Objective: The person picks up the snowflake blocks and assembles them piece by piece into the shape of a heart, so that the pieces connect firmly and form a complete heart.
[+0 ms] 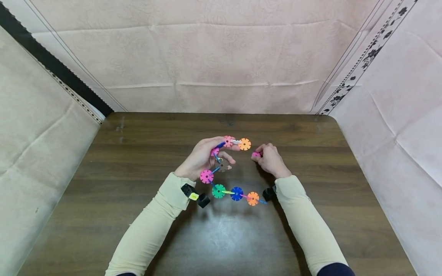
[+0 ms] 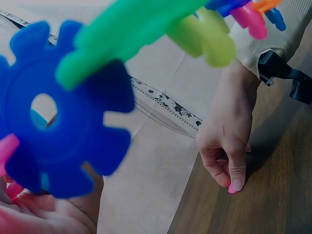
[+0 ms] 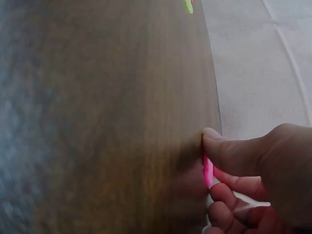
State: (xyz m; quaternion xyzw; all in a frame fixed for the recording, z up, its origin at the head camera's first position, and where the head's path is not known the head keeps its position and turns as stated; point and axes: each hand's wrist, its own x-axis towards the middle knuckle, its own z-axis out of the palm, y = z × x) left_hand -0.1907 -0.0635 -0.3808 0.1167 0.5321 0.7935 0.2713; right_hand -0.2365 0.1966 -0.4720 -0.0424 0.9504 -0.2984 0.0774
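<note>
A chain of notched plastic discs (image 1: 218, 191), in several colours, is linked edge to edge and bends around my left hand (image 1: 203, 153). That hand holds the chain between its half-bent fingers and thumb, with part of it hanging toward the wrist. An orange disc (image 1: 244, 144) ends the chain's upper side; another orange disc (image 1: 253, 198) is near its lower end. Close up in the left wrist view is a blue disc (image 2: 73, 151) with a green piece (image 2: 126, 34) in its notch. My right hand (image 1: 272, 160) pinches a separate pink disc (image 3: 208, 170) between thumb and fingers.
Underneath is a brown wood-grain table (image 1: 155, 134). Pale patterned cloth (image 1: 214, 57) hangs behind it and at both sides. Small black cameras (image 1: 195, 195) are strapped at both wrists, the lower chain lying between them.
</note>
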